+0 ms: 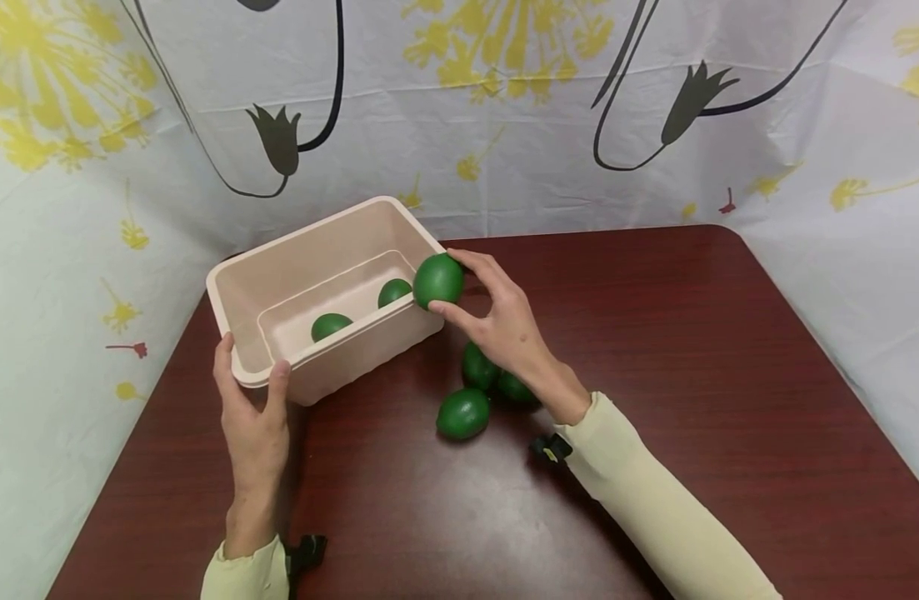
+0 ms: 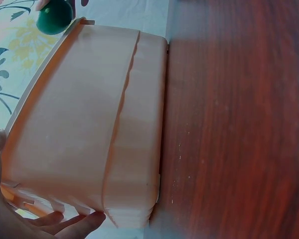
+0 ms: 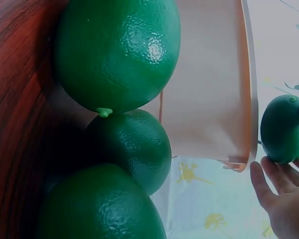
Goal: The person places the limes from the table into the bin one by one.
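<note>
My right hand [image 1: 504, 321] holds a green lime [image 1: 439, 280] between thumb and fingers, level with the right end of the beige bin's rim. In the right wrist view this lime [image 3: 284, 129] shows just beyond the bin's edge. My left hand [image 1: 257, 425] grips the near left corner of the beige bin [image 1: 369, 354], thumb at the rim. The left wrist view has its fingers [image 2: 84, 226] spread along the bin's end wall. Two limes [image 1: 330, 326] lie inside the bin, partly hidden by its front wall.
On the dark red wooden table [image 1: 399, 508], a lime [image 1: 462, 414] lies right of the bin. Two more limes [image 1: 480, 367] sit behind it, partly covered by my right hand and wrist. A patterned white cloth [image 1: 519, 167] hangs behind and beside the table.
</note>
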Motion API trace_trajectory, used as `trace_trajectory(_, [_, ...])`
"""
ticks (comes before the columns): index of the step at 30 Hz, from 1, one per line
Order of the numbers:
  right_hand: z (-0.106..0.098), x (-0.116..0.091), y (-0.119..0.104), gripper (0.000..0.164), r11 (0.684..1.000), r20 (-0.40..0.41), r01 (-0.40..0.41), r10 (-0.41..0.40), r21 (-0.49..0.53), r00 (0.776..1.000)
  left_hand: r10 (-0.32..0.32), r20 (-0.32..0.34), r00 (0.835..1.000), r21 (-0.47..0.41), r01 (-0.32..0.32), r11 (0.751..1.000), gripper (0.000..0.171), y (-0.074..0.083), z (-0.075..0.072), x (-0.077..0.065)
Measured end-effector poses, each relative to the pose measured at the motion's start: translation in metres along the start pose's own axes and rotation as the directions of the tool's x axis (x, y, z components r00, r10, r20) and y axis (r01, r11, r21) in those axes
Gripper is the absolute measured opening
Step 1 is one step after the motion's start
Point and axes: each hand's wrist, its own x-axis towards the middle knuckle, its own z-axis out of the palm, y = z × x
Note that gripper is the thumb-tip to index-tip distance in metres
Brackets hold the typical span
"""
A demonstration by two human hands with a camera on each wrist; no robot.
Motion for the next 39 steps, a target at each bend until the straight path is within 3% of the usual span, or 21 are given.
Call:
trace_trajectory(20, [0.009, 0.008, -0.005, 0.067, 1.000, 0.039, -0.011, 0.010, 0.017, 0.999, -0.022, 0.002, 1.000, 0.011, 0.022, 1.000, 0.077, -0.002, 0.000, 0.001])
trace_trajectory(29, [0.013, 0.011, -0.004, 0.066, 0.999, 0.035, -0.008, 0.007, 0.038, 0.999, -0.002, -0.003, 1.000, 0.009, 0.002, 1.000, 0.075, -0.001, 0.000, 0.000])
trace_trajectory(39, [0.018, 0.017, -0.005, 0.064, 0.998, 0.040, -0.056, 0.055, 0.026, 0.998, -0.003, -0.004, 1.000, 0.003, 0.003, 1.000, 0.077, -0.002, 0.000, 0.001])
